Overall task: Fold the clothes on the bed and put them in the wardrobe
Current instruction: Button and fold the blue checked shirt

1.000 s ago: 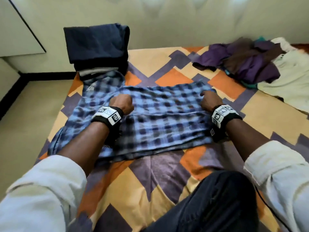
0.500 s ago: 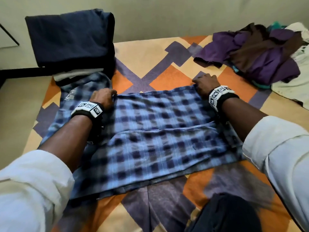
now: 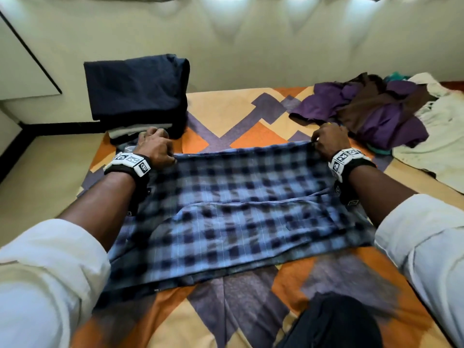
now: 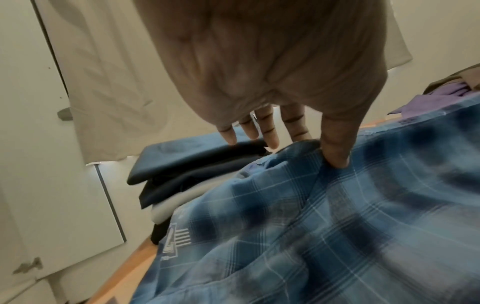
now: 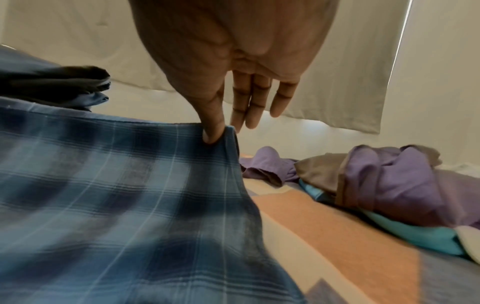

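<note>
Two hands on the blue plaid shirt, one at each far corner of it. Left hand pinches the far-left corner: thumb pressed down on the cloth, index under the fold as far as the left wrist view shows, the other three fingers loosely extended past the edge and holding nothing. Right hand does the same at the far-right corner: thumb on top of the hem, remaining fingers hanging straight just beyond the edge.

Shirt lies spread across the bed, partly folded, with a horizontal fold line across its middle; the near edge is blurred. Far edge stretched between the two pinches.

Just beyond the left fingers: folded stack, dark navy on top, a grey layer and black below, touching or nearly touching the shirt's collar end. Beyond and to the outside of the right fingers: unfolded heap of purple and brown clothes, teal showing underneath, near but apart from the shirt. Cream garment further out on that side.
</note>
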A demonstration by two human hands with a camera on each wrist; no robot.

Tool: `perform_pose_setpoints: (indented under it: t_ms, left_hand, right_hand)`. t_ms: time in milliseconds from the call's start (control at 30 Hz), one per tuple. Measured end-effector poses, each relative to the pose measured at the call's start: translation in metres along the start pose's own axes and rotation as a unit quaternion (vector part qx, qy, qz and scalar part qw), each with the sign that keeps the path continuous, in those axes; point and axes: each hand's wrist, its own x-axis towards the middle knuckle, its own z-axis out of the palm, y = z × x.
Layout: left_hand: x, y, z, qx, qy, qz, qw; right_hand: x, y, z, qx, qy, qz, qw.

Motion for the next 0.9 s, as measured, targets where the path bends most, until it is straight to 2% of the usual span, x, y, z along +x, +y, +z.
perform_pose_setpoints:
  t_ms: [133, 267, 367, 467, 667, 800, 900]
  left_hand:
    - [-0.039, 0.006, -0.009, 0.049, 0.053, 0.121, 0.99]
    - [-0.086, 0.024, -0.004, 0.078, 0.037, 0.194, 0.977]
    - [-0.128, 0.042, 0.005, 0.108, 0.045, 0.191, 0.975]
    - [-0.161, 0.054, 0.017, 0.093, 0.048, 0.18, 0.978]
    - [-0.198, 0.066, 0.046, 0.087, 0.065, 0.189, 0.976]
    - [-0.208, 0.07, 0.053, 0.08, 0.028, 0.169, 0.982]
    - [-0.212, 0.078, 0.054, 0.083, -0.037, 0.172, 0.981]
  right_hand:
    - [-0.038, 0.007, -0.019, -0.001, 0.017, -0.028, 0.999]
    - [-0.086, 0.016, -0.028, -0.005, -0.007, -0.056, 0.998]
    - [-0.122, 0.021, -0.028, 0.01, -0.017, -0.051, 0.999]
    - [-0.149, 0.025, -0.019, 0.017, -0.04, -0.059, 0.997]
    - [-0.19, 0.029, -0.002, 0.016, -0.052, -0.058, 0.997]
    - [-0.204, 0.028, 0.013, 0.025, -0.099, -0.065, 0.993]
    - [-0.213, 0.03, 0.022, 0.016, -0.127, -0.062, 0.99]
